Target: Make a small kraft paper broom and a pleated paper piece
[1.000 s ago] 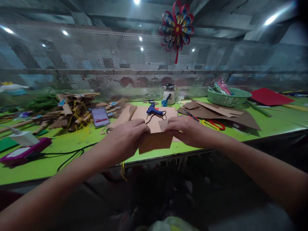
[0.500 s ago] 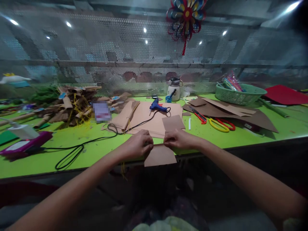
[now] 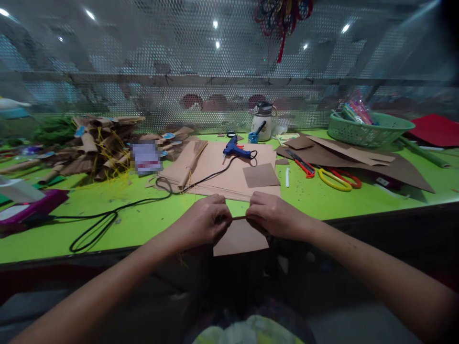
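A small piece of brown paper (image 3: 241, 239) hangs over the table's front edge between my hands. My left hand (image 3: 211, 217) pinches its far left corner, and my right hand (image 3: 274, 216) pinches the far right corner. A narrow, darker strip along the far edge looks folded or rolled between my fingers. Just beyond my hands lie stacked sheets of brown paper (image 3: 211, 177), with a smaller brown paper rectangle (image 3: 261, 175) on top. A blue glue gun (image 3: 236, 148) rests on the stack, its black cord running left.
Red-handled scissors (image 3: 304, 166) and yellow-and-red-handled scissors (image 3: 335, 180) lie at the right by large brown sheets (image 3: 405, 171). A green basket (image 3: 369, 130) and a white bottle (image 3: 263, 122) stand behind. Rolled paper bundles (image 3: 96, 148) and a purple power strip (image 3: 39, 210) are at the left.
Both hands keep hold of the paper. My right hand's fingers have shifted slightly along the far edge, where a dark strip now shows. The view has tipped down a little.
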Demonstrator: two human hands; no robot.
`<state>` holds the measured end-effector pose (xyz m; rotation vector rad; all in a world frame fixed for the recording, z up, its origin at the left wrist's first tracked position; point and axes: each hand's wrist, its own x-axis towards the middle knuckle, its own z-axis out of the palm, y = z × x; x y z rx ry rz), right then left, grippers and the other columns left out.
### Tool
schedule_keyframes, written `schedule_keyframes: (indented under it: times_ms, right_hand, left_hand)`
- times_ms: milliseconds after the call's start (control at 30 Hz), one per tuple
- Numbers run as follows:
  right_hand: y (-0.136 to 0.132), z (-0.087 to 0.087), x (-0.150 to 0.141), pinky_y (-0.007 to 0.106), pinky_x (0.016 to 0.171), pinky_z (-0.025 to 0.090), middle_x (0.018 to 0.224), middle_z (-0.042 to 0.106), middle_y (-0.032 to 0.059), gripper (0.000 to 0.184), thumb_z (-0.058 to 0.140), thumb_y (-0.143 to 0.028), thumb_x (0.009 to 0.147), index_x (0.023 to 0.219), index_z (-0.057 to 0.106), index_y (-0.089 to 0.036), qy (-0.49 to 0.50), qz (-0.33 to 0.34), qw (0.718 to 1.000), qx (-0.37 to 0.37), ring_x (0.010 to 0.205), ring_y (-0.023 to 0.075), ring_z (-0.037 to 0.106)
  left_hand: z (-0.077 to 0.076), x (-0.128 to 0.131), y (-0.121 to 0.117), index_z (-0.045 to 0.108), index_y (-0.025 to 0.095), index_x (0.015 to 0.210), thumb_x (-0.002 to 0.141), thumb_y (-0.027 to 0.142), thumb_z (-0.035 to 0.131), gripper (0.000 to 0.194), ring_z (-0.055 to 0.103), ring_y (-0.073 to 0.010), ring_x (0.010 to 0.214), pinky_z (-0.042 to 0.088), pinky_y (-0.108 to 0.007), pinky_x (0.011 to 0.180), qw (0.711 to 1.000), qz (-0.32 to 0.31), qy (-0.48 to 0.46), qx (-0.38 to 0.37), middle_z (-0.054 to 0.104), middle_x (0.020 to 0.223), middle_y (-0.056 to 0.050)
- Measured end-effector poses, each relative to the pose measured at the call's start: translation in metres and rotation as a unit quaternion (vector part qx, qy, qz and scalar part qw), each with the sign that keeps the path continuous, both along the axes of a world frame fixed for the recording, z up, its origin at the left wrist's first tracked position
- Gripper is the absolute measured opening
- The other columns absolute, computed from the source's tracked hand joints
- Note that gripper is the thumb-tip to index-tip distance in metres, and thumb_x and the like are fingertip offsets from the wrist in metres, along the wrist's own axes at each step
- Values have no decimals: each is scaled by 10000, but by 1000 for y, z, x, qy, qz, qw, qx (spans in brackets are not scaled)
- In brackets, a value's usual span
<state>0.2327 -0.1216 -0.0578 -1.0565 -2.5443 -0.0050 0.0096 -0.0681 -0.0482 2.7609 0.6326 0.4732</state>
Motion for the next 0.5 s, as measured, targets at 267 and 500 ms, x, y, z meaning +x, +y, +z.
schedule_keyframes:
  times_ms: [267, 500]
  right_hand:
    - [0, -2, 2, 304, 712, 419, 887, 574, 117, 151, 454, -70, 867, 850, 597, -116, -71, 12, 997, 22, 862, 201, 477]
    - [-2, 1, 1, 329, 721, 414, 857, 565, 117, 198, 396, -71, 900, 837, 580, -106, -136, 42, 987, 71, 828, 212, 458]
  left_hand:
    - [6, -2, 2, 657, 164, 770, 830, 145, 499, 170, 542, -120, 680, 392, -210, 609, 999, 0, 50, 20, 578, 773, -32]
    - [2, -10, 4, 626, 157, 763, 854, 150, 477, 175, 542, -123, 697, 411, -214, 638, 997, -10, 39, 61, 562, 779, -40]
